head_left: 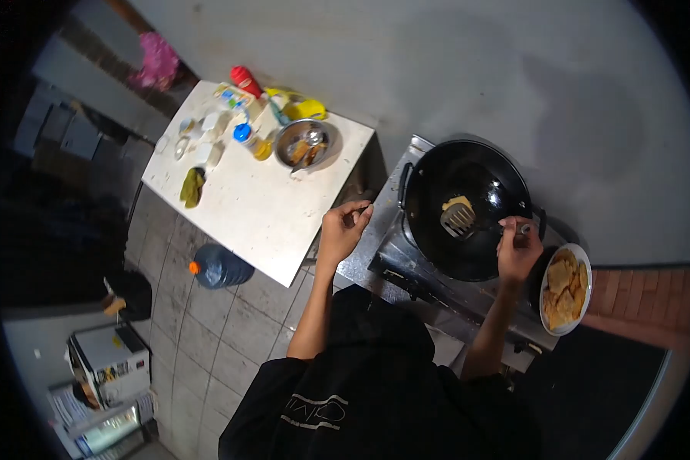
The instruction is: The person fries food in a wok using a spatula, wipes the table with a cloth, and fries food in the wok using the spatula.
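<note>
My right hand [518, 249] is wrapped round the handle of a slotted spatula [458, 219], whose blade rests inside the black wok [468, 169]. A small golden-brown piece of food [459, 202] lies at the blade's edge. The wok sits on a metal stove [391, 257]. My left hand [349, 226] is raised between the white table and the wok, its fingers curled in with thumb and fingertips close together; whether anything small is between them is hidden. Right of the wok, a white oval plate [588, 295] holds several fried pieces [564, 291].
On the white table [245, 215] stand a metal bowl [326, 157] with food and a spoon, a blue-capped bottle [243, 132], a red bottle [244, 79], a yellow packet [305, 109] and a green cloth [192, 188]. A large blue water jug [224, 267] is on the tiled floor.
</note>
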